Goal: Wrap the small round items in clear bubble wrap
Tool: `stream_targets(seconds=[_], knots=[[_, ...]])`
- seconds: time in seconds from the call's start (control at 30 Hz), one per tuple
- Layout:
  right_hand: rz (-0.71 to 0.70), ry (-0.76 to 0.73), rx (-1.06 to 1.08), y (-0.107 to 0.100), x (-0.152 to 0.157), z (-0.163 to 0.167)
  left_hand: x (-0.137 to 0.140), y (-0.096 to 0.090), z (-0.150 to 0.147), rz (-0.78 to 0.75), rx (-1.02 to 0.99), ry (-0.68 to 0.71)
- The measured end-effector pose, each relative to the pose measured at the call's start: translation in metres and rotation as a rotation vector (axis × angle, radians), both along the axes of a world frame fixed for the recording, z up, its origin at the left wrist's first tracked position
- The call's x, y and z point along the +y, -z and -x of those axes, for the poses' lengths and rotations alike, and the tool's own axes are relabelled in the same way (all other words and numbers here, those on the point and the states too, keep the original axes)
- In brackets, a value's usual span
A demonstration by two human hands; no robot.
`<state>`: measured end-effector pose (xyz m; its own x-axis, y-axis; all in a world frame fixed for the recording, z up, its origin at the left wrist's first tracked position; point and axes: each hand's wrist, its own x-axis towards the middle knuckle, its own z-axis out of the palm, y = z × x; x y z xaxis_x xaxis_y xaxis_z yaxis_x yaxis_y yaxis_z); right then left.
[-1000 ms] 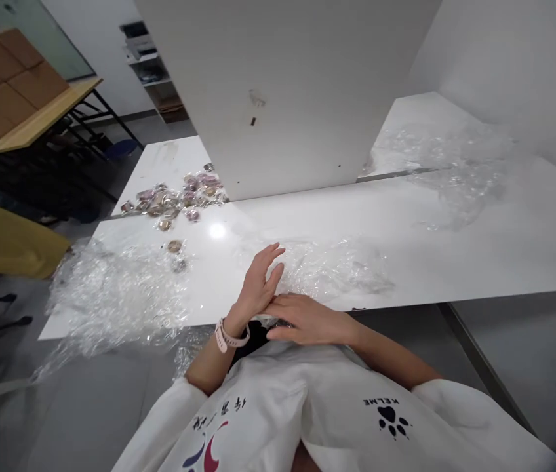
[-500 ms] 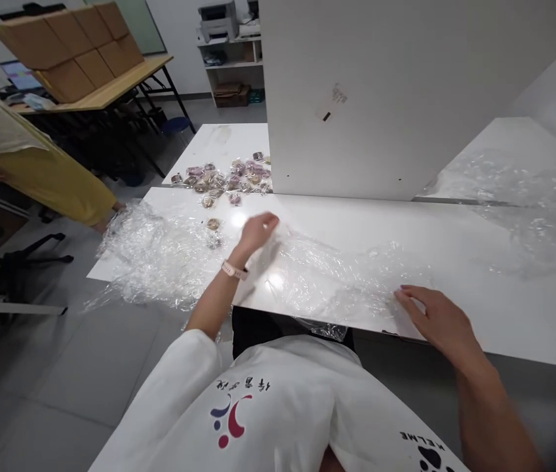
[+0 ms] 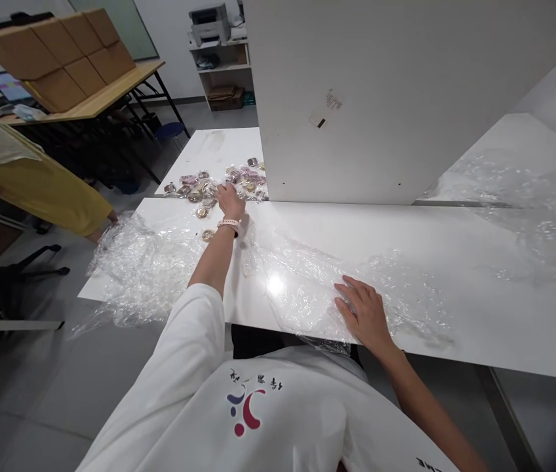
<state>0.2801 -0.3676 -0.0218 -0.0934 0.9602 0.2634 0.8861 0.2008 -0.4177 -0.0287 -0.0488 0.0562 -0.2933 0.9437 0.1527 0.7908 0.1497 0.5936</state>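
My left hand (image 3: 231,200) is at the near edge of a pile of small pieces in clear wrappers (image 3: 194,190), brown, pink and yellowish. Its fingers curl down among them, and what lies between the fingertips is hidden. Close by the wrist, a single round wrapped piece (image 3: 208,235) lies on the white table (image 3: 302,226). Clear plastic film (image 3: 302,275) is spread in front of me, wrinkled and glossy. Resting on that film is my right hand (image 3: 364,311), palm down, fingers apart, gripping nothing.
Crumpled clear film (image 3: 145,269) heaps over the table's left end, and more film (image 3: 538,216) lies at the right. A tall white panel (image 3: 357,98) stands upright behind the table. A person in yellow trousers (image 3: 56,196) stands at the left, near a wooden desk with cardboard boxes (image 3: 66,59).
My left hand has moved forward and left from above the film to the wrapped pieces. My right hand has slid left across the film and spread its fingers.
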Motion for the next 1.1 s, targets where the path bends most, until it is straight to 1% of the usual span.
stream_targets(seconds=[0.07, 0.1, 0.13, 0.2, 0.27, 0.3, 0.43, 0.5, 0.57, 0.63, 0.67, 0.73, 0.77, 0.83, 0.87, 0.9, 0.93, 1.0, 1.03, 1.07, 1.1], knots=[[0.004, 0.001, -0.004, 0.000, 0.000, -0.002, 0.008, 0.003, -0.014, -0.117, 0.010, 0.056], [0.005, 0.001, -0.003, 0.000, 0.001, -0.002, 0.013, 0.005, -0.021, -0.147, 0.013, 0.118], [0.006, 0.001, -0.002, 0.000, 0.001, -0.002, 0.017, 0.008, -0.027, -0.144, 0.028, 0.182], [0.014, 0.002, -0.003, -0.002, 0.002, -0.001, 0.026, 0.013, -0.038, -0.034, 0.092, 0.291], [0.035, -0.003, -0.022, -0.004, 0.003, 0.000, 0.036, 0.016, -0.044, 0.110, 0.178, 0.345], [0.047, -0.007, -0.037, -0.006, 0.003, 0.001, 0.041, 0.017, -0.045, 0.159, 0.217, 0.362], [0.069, -0.030, -0.107, -0.011, 0.003, 0.004, 0.053, 0.017, -0.044, 0.241, 0.321, 0.443], [0.081, -0.042, -0.134, -0.010, 0.003, 0.004, 0.050, 0.018, -0.042, 0.222, 0.335, 0.450], [0.108, -0.057, -0.153, -0.009, 0.003, 0.002, 0.043, 0.020, -0.039, 0.164, 0.301, 0.416], [0.153, -0.084, -0.166, -0.007, 0.007, -0.003, 0.033, 0.016, -0.035, 0.113, 0.255, 0.368], [0.184, -0.104, -0.172, -0.007, 0.011, -0.007, 0.026, 0.011, -0.034, 0.085, 0.237, 0.342], [0.254, -0.157, -0.183, -0.008, 0.024, -0.015, 0.004, -0.005, -0.034, -0.011, 0.197, 0.309], [0.289, -0.185, -0.188, -0.008, 0.033, -0.019, -0.014, -0.014, -0.038, -0.071, 0.170, 0.312], [0.346, -0.232, -0.192, -0.009, 0.054, -0.026, -0.062, -0.028, -0.051, -0.186, 0.092, 0.381], [0.365, -0.248, -0.193, -0.010, 0.065, -0.029, -0.091, -0.031, -0.061, -0.198, 0.059, 0.469], [0.376, -0.258, -0.192, -0.010, 0.076, -0.031, -0.123, -0.030, -0.071, -0.184, 0.035, 0.589], [0.382, -0.261, -0.192, -0.011, 0.085, -0.033, -0.155, -0.024, -0.082, -0.166, 0.022, 0.725], [0.382, -0.250, -0.188, -0.013, 0.097, -0.037, -0.210, -0.004, -0.101, -0.096, 0.038, 0.993], [0.377, -0.234, -0.181, -0.015, 0.098, -0.039, -0.231, 0.008, -0.107, -0.059, 0.071, 1.077], [0.359, -0.204, -0.167, -0.017, 0.096, -0.041, -0.247, 0.019, -0.109, -0.031, 0.102, 1.120], [0.321, -0.160, -0.146, -0.021, 0.090, -0.043, -0.258, 0.027, -0.108, -0.014, 0.124, 1.128]])
